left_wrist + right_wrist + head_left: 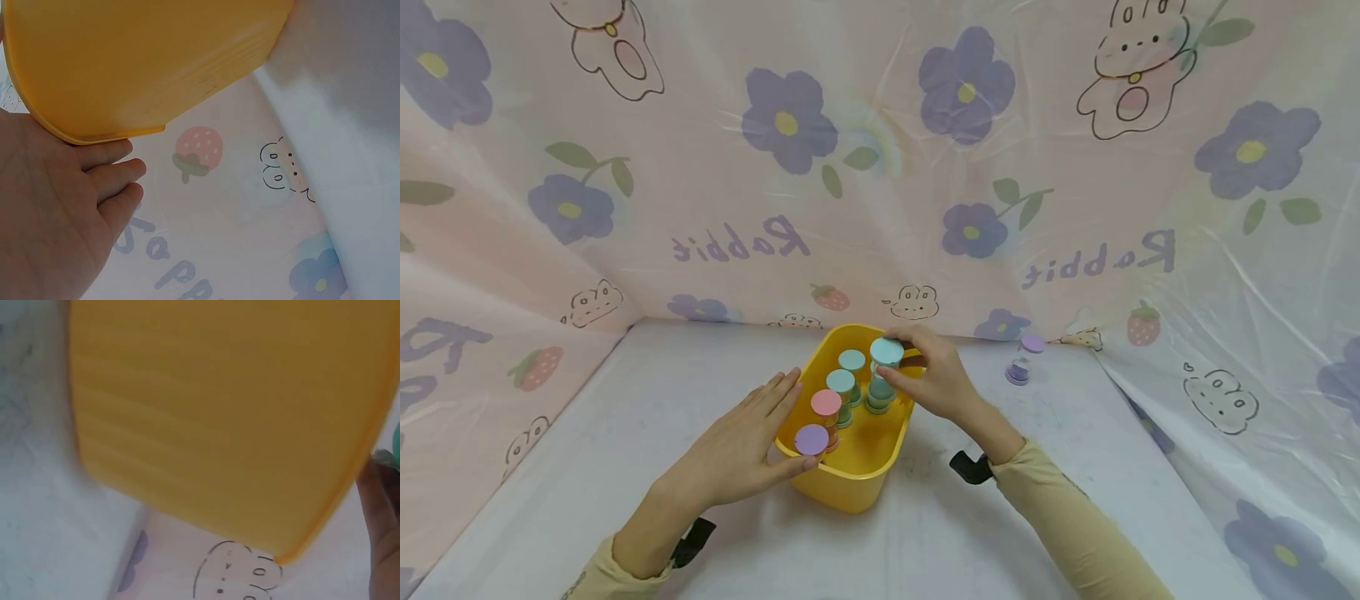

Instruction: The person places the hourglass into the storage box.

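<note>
The fingers and thumb of the right hand (936, 379) curl around a clear spool with a light blue cap (886, 353), pinching it just under the cap as it stands at the far right inside a yellow tub (850, 483). The left hand (741, 446) lies flat with straight fingers pressed against the tub's left wall, its fingertips at the rim and its thumb along the near side; it holds nothing. Inside the tub, four more spools stand in a row: two teal-capped spools (846, 379), a pink-capped one (826, 403) and a purple-capped one (811, 439) nearest the person. The tub sits on a pale table (625, 467). Well to the right, a purple spool (1018, 371) rests on the table near a flowered plastic backdrop (880, 167). Both forearms wear beige sleeves.
</note>
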`<action>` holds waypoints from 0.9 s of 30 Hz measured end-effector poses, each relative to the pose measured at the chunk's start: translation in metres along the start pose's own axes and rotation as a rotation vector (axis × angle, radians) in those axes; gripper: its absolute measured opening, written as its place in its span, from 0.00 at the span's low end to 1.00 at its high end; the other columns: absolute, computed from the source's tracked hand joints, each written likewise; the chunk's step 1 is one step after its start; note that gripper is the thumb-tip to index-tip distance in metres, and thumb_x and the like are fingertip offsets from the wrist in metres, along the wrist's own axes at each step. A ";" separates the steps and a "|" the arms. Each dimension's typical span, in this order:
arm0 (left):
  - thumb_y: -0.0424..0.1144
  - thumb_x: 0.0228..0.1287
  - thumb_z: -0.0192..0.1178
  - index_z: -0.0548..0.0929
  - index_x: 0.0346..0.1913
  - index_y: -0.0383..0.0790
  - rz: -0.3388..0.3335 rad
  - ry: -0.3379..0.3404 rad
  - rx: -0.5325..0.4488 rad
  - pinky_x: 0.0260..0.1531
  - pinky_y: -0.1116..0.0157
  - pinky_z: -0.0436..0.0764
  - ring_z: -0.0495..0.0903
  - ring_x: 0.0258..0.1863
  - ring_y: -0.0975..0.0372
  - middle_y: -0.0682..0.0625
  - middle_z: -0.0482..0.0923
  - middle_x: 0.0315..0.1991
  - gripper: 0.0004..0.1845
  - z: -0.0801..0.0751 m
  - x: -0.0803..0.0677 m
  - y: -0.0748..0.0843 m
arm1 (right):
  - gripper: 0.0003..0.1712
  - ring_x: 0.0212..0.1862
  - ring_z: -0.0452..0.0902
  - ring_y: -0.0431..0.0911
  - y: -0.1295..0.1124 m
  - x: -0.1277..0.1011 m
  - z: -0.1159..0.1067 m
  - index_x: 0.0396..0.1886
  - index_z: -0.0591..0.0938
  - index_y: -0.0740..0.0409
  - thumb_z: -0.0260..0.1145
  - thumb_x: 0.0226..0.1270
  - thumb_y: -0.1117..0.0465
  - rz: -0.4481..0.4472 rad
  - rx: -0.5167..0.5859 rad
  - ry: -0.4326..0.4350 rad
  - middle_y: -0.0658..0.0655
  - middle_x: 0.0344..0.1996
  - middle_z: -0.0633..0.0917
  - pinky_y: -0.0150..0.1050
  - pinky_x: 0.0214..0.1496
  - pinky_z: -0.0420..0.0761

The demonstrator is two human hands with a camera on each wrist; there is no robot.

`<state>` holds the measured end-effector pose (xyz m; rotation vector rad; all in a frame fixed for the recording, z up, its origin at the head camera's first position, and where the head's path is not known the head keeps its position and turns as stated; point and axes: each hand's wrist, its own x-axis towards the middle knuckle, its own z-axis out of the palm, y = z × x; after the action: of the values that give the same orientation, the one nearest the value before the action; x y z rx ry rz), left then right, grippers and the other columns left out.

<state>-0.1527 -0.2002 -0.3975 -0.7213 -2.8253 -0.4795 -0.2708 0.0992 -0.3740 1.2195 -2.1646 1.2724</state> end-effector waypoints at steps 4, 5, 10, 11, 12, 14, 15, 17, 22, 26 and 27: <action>0.71 0.67 0.58 0.55 0.82 0.34 -0.001 -0.004 -0.003 0.79 0.44 0.56 0.50 0.82 0.47 0.43 0.48 0.84 0.56 0.000 0.000 0.000 | 0.25 0.48 0.85 0.49 0.003 0.000 0.003 0.59 0.81 0.64 0.78 0.63 0.66 0.083 -0.003 -0.087 0.58 0.49 0.85 0.43 0.48 0.90; 0.71 0.67 0.58 0.55 0.82 0.34 -0.003 -0.006 -0.004 0.79 0.44 0.56 0.50 0.82 0.48 0.44 0.48 0.84 0.56 -0.001 0.000 0.000 | 0.25 0.48 0.85 0.48 0.004 0.001 0.004 0.58 0.81 0.64 0.78 0.63 0.65 0.101 -0.006 -0.107 0.58 0.50 0.85 0.41 0.48 0.90; 0.73 0.67 0.56 0.55 0.83 0.34 -0.004 -0.008 -0.005 0.79 0.44 0.57 0.50 0.83 0.48 0.44 0.48 0.84 0.56 -0.001 0.000 0.000 | 0.25 0.49 0.84 0.48 0.009 0.004 0.005 0.58 0.81 0.64 0.78 0.62 0.65 0.161 -0.033 -0.209 0.57 0.49 0.85 0.36 0.51 0.89; 0.73 0.67 0.56 0.55 0.83 0.34 -0.004 -0.008 -0.006 0.79 0.44 0.56 0.50 0.83 0.48 0.44 0.47 0.84 0.56 -0.001 -0.001 0.000 | 0.25 0.49 0.84 0.48 0.011 0.005 0.005 0.57 0.81 0.64 0.78 0.62 0.65 0.167 -0.041 -0.230 0.57 0.49 0.85 0.37 0.51 0.89; 0.74 0.67 0.56 0.55 0.83 0.35 -0.004 -0.009 -0.007 0.79 0.44 0.56 0.50 0.83 0.48 0.44 0.48 0.84 0.56 -0.001 -0.001 0.000 | 0.25 0.49 0.84 0.48 0.012 0.006 0.005 0.57 0.81 0.64 0.78 0.62 0.65 0.176 -0.053 -0.252 0.56 0.48 0.85 0.36 0.52 0.88; 0.74 0.67 0.55 0.55 0.83 0.35 -0.004 -0.009 -0.010 0.79 0.44 0.56 0.50 0.83 0.48 0.44 0.48 0.84 0.57 -0.001 -0.001 0.000 | 0.25 0.50 0.84 0.48 0.014 0.009 0.005 0.57 0.81 0.63 0.78 0.61 0.64 0.191 -0.077 -0.295 0.56 0.48 0.85 0.36 0.53 0.88; 0.74 0.67 0.55 0.55 0.83 0.35 -0.004 -0.009 -0.012 0.79 0.44 0.56 0.50 0.83 0.48 0.44 0.48 0.84 0.57 -0.001 -0.001 0.000 | 0.25 0.50 0.83 0.48 0.014 0.010 0.004 0.57 0.82 0.63 0.78 0.61 0.64 0.196 -0.087 -0.318 0.56 0.48 0.85 0.36 0.53 0.88; 0.74 0.67 0.55 0.55 0.83 0.35 -0.004 -0.011 -0.014 0.79 0.45 0.56 0.50 0.83 0.48 0.44 0.48 0.84 0.57 -0.001 -0.001 0.000 | 0.24 0.50 0.83 0.47 0.015 0.013 0.003 0.56 0.82 0.62 0.79 0.61 0.63 0.203 -0.103 -0.366 0.55 0.47 0.85 0.35 0.52 0.88; 0.73 0.67 0.56 0.55 0.83 0.34 -0.007 -0.013 -0.006 0.79 0.45 0.56 0.49 0.83 0.48 0.44 0.47 0.84 0.56 0.000 0.000 0.000 | 0.24 0.47 0.84 0.44 0.016 0.020 0.001 0.54 0.83 0.61 0.80 0.60 0.61 0.200 -0.148 -0.474 0.53 0.46 0.86 0.33 0.49 0.87; 0.73 0.68 0.57 0.54 0.83 0.34 -0.008 -0.012 -0.003 0.79 0.45 0.55 0.49 0.83 0.48 0.44 0.47 0.84 0.56 0.000 0.000 0.000 | 0.24 0.45 0.85 0.43 0.018 0.025 0.001 0.54 0.85 0.60 0.81 0.59 0.63 0.219 -0.161 -0.533 0.52 0.45 0.87 0.31 0.48 0.87; 0.72 0.68 0.57 0.54 0.83 0.35 -0.008 -0.012 -0.004 0.79 0.45 0.55 0.50 0.83 0.48 0.44 0.47 0.84 0.56 0.000 0.000 0.000 | 0.24 0.45 0.85 0.42 0.018 0.025 0.001 0.55 0.86 0.59 0.81 0.58 0.62 0.225 -0.168 -0.547 0.52 0.46 0.88 0.31 0.48 0.87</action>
<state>-0.1526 -0.2004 -0.3977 -0.7170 -2.8400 -0.4840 -0.2998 0.0894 -0.3678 1.4048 -2.7963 0.8720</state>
